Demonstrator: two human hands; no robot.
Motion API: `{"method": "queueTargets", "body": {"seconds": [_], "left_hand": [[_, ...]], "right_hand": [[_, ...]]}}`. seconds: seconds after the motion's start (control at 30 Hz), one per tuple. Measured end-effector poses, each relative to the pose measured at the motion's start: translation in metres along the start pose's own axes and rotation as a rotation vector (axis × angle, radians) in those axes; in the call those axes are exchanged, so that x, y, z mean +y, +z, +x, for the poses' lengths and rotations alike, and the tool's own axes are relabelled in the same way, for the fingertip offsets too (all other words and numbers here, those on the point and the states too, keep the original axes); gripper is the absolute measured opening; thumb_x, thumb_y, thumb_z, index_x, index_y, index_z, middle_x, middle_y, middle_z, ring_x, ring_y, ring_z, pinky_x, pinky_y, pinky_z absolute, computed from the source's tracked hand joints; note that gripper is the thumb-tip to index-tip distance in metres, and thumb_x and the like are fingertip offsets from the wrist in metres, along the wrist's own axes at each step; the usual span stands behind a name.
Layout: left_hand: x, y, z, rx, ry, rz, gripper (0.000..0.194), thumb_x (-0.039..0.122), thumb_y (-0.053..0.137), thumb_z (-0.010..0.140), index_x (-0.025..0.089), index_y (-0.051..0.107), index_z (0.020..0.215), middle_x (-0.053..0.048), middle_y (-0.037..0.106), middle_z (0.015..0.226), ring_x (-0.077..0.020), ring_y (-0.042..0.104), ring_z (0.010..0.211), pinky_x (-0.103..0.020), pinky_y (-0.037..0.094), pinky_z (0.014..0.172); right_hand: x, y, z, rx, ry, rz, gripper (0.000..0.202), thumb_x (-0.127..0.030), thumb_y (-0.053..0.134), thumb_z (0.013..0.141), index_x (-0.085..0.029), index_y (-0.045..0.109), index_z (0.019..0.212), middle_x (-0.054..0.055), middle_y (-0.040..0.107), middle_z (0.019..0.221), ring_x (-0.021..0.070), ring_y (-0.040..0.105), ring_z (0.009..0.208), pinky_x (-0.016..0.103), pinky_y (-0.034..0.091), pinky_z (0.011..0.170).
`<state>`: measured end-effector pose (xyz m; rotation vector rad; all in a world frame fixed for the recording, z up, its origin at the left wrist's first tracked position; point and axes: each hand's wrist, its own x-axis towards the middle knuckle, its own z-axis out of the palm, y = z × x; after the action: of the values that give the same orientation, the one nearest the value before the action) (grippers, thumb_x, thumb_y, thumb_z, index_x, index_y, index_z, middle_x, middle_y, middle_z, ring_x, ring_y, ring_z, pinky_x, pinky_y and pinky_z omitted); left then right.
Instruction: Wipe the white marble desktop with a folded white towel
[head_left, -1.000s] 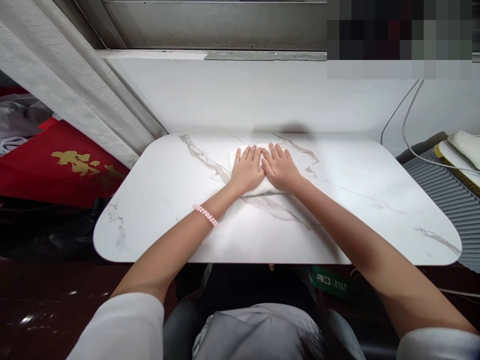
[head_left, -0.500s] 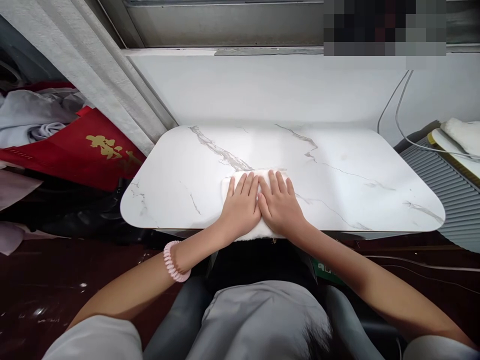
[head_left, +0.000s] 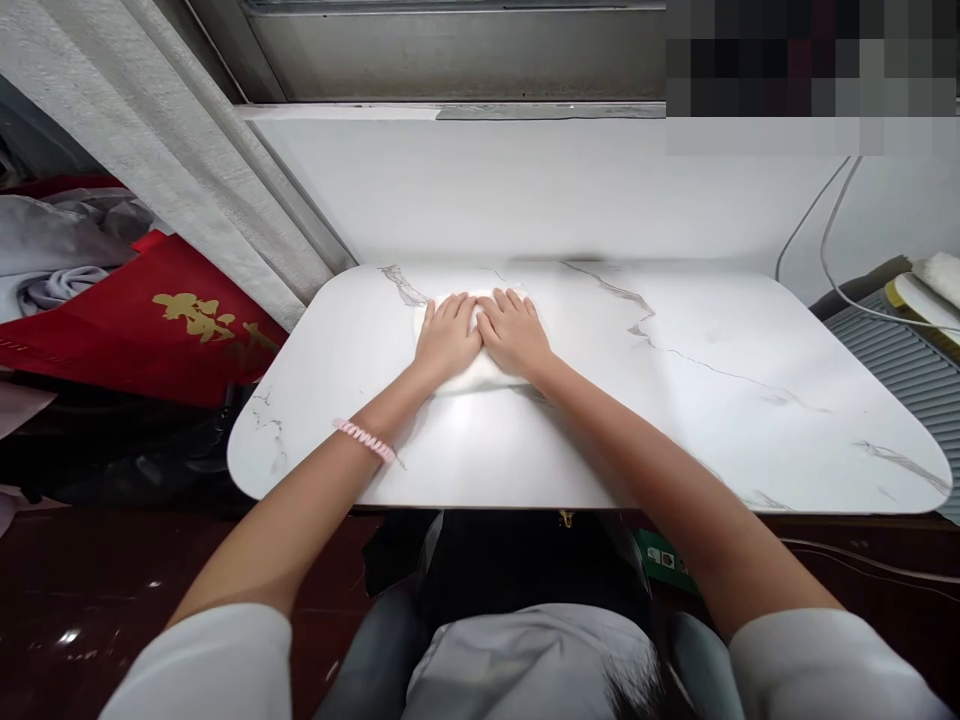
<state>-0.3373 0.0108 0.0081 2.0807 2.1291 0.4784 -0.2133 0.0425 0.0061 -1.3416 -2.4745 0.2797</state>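
A white fluffy cloth point(head_left: 481, 376) lies flat on a white marble-patterned tabletop point(head_left: 720, 430). My left hand point(head_left: 448, 336) rests palm down on the cloth's left part, its fingers stretched out and pointing away from me. Beside it my right hand point(head_left: 513, 328) presses flat on the right part, fingers also extended, and the two thumbs come close together at the middle. Both hands are open and cover much of the cloth. A pink coiled band point(head_left: 364, 440) circles my left forearm near the wrist.
Behind the table stands a white wall point(head_left: 465, 190) below a window ledge. A pale curtain point(head_left: 187, 180) hangs at the left, beside a red bag point(head_left: 187, 330) with gold characters. Thin cables point(head_left: 829, 230) run down at the right, near a grey ribbed surface point(head_left: 874, 345).
Both hands have slid forward and slightly left with the cloth, from the table's near edge to its far half. My arms are more stretched out.
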Motion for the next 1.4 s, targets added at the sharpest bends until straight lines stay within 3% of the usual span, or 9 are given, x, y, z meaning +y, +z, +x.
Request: {"method": "queueTargets", "body": {"seconds": [0.17,0.37,0.63,0.77,0.9,1.0,1.2,1.3,1.4], "left_hand": [[-0.03,0.0,0.058,0.045,0.016,-0.013,0.048,0.029,0.031,0.098,0.018,0.049,0.141,-0.01,0.047,0.153,-0.0217,0.038,0.144,-0.047,0.015,0.124],[-0.05,0.004,0.096,0.072,0.065,-0.026,0.046,0.028,0.031,0.098,0.02,0.051,0.138,-0.009,0.049,0.151,-0.0217,0.04,0.141,-0.046,0.016,0.124],[-0.053,0.003,0.11,0.066,0.052,0.006,0.048,0.027,0.03,0.098,0.015,0.05,0.141,-0.011,0.049,0.151,-0.0223,0.04,0.142,-0.046,0.017,0.123],[-0.052,0.002,0.101,0.048,0.046,0.04,0.051,0.026,0.027,0.099,0.013,0.044,0.146,-0.012,0.042,0.157,-0.0225,0.033,0.147,-0.047,0.015,0.124],[-0.052,-0.001,0.075,0.02,0.057,0.053,0.052,0.026,0.026,0.1,0.015,0.042,0.148,-0.012,0.04,0.158,-0.0229,0.032,0.148,-0.049,0.016,0.124],[-0.054,-0.008,0.04,-0.018,0.063,0.092,0.054,0.027,0.024,0.1,0.013,0.039,0.15,-0.012,0.036,0.16,-0.0234,0.028,0.15,-0.049,0.014,0.124],[-0.059,-0.028,-0.067,-0.078,0.076,0.185,0.058,0.028,0.019,0.1,0.009,0.034,0.153,-0.015,0.032,0.162,-0.0253,0.024,0.151,-0.051,0.015,0.124],[-0.068,-0.038,-0.121,-0.067,0.076,0.185,0.059,0.031,0.02,0.1,0.011,0.033,0.153,-0.015,0.033,0.161,-0.0267,0.024,0.151,-0.054,0.017,0.123],[-0.081,-0.047,-0.159,-0.078,0.065,0.163,0.059,0.037,0.022,0.099,0.017,0.033,0.154,-0.012,0.034,0.161,-0.0259,0.026,0.151,-0.053,0.017,0.123]], "right_hand": [[0.001,0.012,0.06,0.035,0.054,0.019,0.05,-0.029,0.022,0.104,-0.015,0.048,0.144,0.015,0.041,0.157,0.0308,0.031,0.147,0.053,0.021,0.118],[0.007,0.019,0.095,0.097,0.074,0.023,0.05,-0.034,0.022,0.106,-0.019,0.056,0.139,0.013,0.047,0.152,0.0295,0.034,0.145,0.05,0.022,0.119],[0.01,0.023,0.112,0.124,0.054,-0.03,0.049,-0.034,0.022,0.105,-0.02,0.059,0.135,0.013,0.054,0.145,0.028,0.043,0.137,0.048,0.027,0.116],[0.008,0.022,0.104,0.098,0.04,-0.073,0.051,-0.035,0.021,0.106,-0.018,0.052,0.142,0.014,0.046,0.153,0.0291,0.037,0.142,0.049,0.026,0.116],[-0.005,0.022,0.08,0.058,0.041,-0.051,0.053,-0.038,0.022,0.106,-0.016,0.047,0.147,0.016,0.041,0.157,0.0315,0.032,0.146,0.053,0.023,0.117],[-0.025,0.022,0.05,0.04,0.054,-0.017,0.054,-0.039,0.025,0.105,-0.015,0.044,0.15,0.017,0.037,0.159,0.0332,0.028,0.148,0.055,0.02,0.118],[-0.077,0.023,-0.032,-0.017,0.005,0.132,0.056,-0.04,0.029,0.103,-0.014,0.042,0.151,0.016,0.031,0.162,0.0327,0.021,0.152,0.056,0.014,0.121],[-0.102,0.022,-0.07,-0.086,-0.062,0.235,0.059,-0.041,0.03,0.102,-0.013,0.04,0.152,0.017,0.025,0.164,0.0338,0.014,0.153,0.058,0.01,0.122],[-0.126,0.02,-0.094,-0.156,-0.102,0.333,0.06,-0.043,0.033,0.101,-0.014,0.038,0.153,0.016,0.022,0.165,0.0317,0.009,0.154,0.059,0.007,0.123]]}}
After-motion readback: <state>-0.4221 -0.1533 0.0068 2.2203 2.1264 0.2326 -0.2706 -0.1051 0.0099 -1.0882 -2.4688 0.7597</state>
